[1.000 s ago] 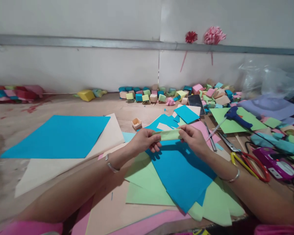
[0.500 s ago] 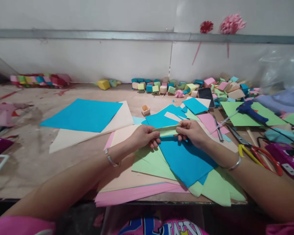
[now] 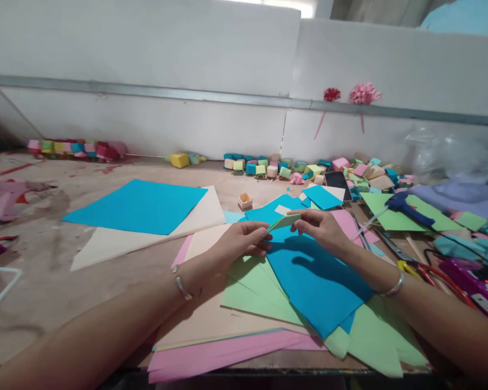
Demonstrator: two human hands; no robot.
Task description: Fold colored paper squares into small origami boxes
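Both hands hold one folded strip of light green paper (image 3: 283, 221) above the table. My left hand (image 3: 244, 239) pinches its left end and my right hand (image 3: 321, 227) pinches its right end. The strip is seen nearly edge-on, tilted up toward the right. Below the hands lies a pile of paper sheets: a blue sheet (image 3: 313, 276) on top, light green sheets (image 3: 252, 284) under it, then peach and pink sheets (image 3: 228, 352) reaching the table's front edge. A metal bangle sits on each wrist.
A large blue sheet (image 3: 140, 206) lies on a cream sheet at the left. A small peach paper box (image 3: 245, 201) stands behind the hands. Folded paper cubes (image 3: 268, 165) line the wall. A phone (image 3: 337, 181), blue glue gun (image 3: 409, 208) and red-handled scissors (image 3: 435, 273) lie right.
The strip has turned from flat-on to nearly edge-on between my fingers. The view has tilted up, showing more wall. Both hands stay in about the same place over the blue sheet.
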